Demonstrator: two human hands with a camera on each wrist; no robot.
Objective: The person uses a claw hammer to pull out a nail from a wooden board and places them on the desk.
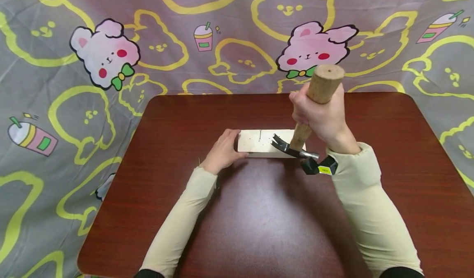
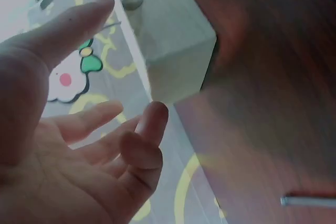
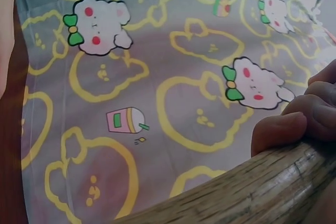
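Note:
A pale wooden block lies on the table, with a thin nail standing in its top face. My left hand grips the block's left end, thumb at the near side and fingers at the far corner. In the left wrist view, that thumb and the curled fingers are right at the block's end. My right hand holds a claw hammer by its wooden handle, butt up. The hammer's dark head overlaps the block's right part in the head view, claw toward the nail. The right wrist view shows only the handle and some fingers.
Another nail lies on the brown table, left of my left wrist. A patterned cloth hangs behind the table and along its sides. Each wrist carries a small camera, the right one close by the hammer head.

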